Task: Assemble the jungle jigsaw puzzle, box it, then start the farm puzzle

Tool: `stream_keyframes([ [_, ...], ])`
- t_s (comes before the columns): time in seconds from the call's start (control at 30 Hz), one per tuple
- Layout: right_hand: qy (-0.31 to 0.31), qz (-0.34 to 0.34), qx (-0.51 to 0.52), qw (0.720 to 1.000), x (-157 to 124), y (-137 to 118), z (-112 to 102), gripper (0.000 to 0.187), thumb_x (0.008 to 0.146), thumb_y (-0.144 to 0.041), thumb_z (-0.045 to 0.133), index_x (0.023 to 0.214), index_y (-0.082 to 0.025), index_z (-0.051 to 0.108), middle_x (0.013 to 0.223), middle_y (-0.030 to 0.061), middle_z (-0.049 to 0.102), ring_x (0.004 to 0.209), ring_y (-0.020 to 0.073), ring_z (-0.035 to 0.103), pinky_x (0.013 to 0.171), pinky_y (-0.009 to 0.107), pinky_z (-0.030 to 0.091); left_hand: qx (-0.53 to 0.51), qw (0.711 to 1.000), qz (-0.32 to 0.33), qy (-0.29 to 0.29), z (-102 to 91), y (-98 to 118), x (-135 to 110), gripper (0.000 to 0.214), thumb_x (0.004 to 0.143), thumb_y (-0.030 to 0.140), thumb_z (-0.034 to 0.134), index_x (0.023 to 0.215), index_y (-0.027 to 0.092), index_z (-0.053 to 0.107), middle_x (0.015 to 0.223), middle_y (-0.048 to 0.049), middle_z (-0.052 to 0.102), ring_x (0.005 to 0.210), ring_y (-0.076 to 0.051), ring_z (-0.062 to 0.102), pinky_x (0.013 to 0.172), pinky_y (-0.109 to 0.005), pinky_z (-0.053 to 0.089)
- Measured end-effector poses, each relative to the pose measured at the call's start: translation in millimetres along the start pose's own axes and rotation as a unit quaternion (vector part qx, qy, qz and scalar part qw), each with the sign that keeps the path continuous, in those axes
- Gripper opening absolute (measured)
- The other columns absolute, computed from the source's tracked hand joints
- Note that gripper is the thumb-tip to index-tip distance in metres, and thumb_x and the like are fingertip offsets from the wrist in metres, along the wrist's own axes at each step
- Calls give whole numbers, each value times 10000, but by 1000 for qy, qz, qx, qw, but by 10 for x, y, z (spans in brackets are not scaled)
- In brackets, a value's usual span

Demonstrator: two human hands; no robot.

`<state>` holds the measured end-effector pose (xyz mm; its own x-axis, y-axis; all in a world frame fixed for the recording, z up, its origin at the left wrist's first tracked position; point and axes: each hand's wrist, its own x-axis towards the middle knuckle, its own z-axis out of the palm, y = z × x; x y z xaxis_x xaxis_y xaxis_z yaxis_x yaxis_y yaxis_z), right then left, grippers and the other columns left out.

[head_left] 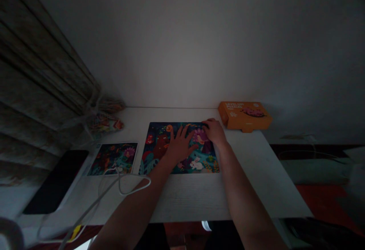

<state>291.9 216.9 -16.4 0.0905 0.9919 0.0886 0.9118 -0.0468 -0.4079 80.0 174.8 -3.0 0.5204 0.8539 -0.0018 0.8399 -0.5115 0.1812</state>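
On the left, a folded curtain (37, 71) is hanging beside a white table (188, 200). A black tablet (55, 181) is lying near the table's left edge. A white cord (119, 181) is lying across a small picture card (113, 158). Next to the card, a jigsaw puzzle (159, 143) is lying flat in the middle of the table. The left hand (179, 145) is pressing flat on the puzzle with its fingers spread wide. The right hand (213, 132) is resting on the puzzle's far right corner with its fingers curled down, apart from the left hand. I cannot tell if it is pinching anything. Past it, an orange box (244, 116) is sitting at the far right.
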Motion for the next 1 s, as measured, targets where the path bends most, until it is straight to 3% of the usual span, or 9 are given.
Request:
stream_keyframes([
  [0.13, -16, 7, -60, 998, -148, -247, 117, 458, 1034, -305, 428, 1442, -196, 606, 1562, 171, 511, 1390, 340, 482, 1101, 507, 413, -4, 1000, -1, 18, 33, 12, -4, 648, 1030, 620, 380, 1586, 289, 425, 1710, -101, 298, 1575, -354, 263, 1257, -711, 74],
  [0.27, -36, -15, -74, 997, -210, -416, 280, 560, 1088, -374, 248, 1592, -194, 412, 1690, 147, 325, 1544, 348, 298, 1208, 642, 234, -16, 999, -14, 37, 88, 41, 3, 609, 1048, 548, 351, 1602, 301, 399, 1704, -78, 317, 1578, -335, 260, 1265, -695, 91],
  [0.47, -28, -20, -96, 995, -184, -459, 314, 574, 1097, -405, 213, 1620, -226, 370, 1691, 127, 326, 1563, 347, 269, 1227, 667, 159, -6, 995, -77, 62, 105, 87, 43, 599, 1062, 434, 288, 1604, 204, 399, 1679, -131, 360, 1575, -315, 276, 1273, -660, 105],
  [0.7, -5, -10, -93, 996, -224, -525, 287, 586, 1088, -434, 255, 1610, -205, 390, 1684, 122, 344, 1556, 348, 280, 1237, 650, 149, 1, 995, -68, 66, 88, 96, 60, 607, 1060, 433, 309, 1606, 181, 390, 1680, -153, 347, 1572, -336, 276, 1249, -700, 127],
  [0.8, -6, -12, -90, 996, -228, -530, 270, 586, 1087, -445, 258, 1605, -210, 399, 1680, 126, 354, 1550, 345, 291, 1237, 641, 152, -18, 996, -60, 68, 37, 100, 59, 559, 1052, 390, 347, 1565, 195, 452, 1653, -130, 408, 1557, -298, 322, 1265, -655, 158],
  [0.9, -8, -19, -90, 996, -229, -528, 248, 587, 1088, -447, 259, 1605, -203, 393, 1677, 129, 361, 1550, 339, 286, 1233, 628, 160, -50, 994, -55, 83, -61, 67, -98, 467, 1048, 311, 360, 1452, 237, 580, 1583, -74, 523, 1488, -209, 440, 1291, -528, 216],
  [1.0, 0, -11, -86, 996, -238, -539, 224, 586, 1086, -447, 277, 1589, -179, 414, 1666, 139, 381, 1543, 334, 289, 1228, 602, 176, -33, 989, -61, 128, -133, -55, -512, 425, 1047, 359, 408, 1394, 261, 632, 1560, -65, 549, 1469, -208, 467, 1301, -491, 209],
])
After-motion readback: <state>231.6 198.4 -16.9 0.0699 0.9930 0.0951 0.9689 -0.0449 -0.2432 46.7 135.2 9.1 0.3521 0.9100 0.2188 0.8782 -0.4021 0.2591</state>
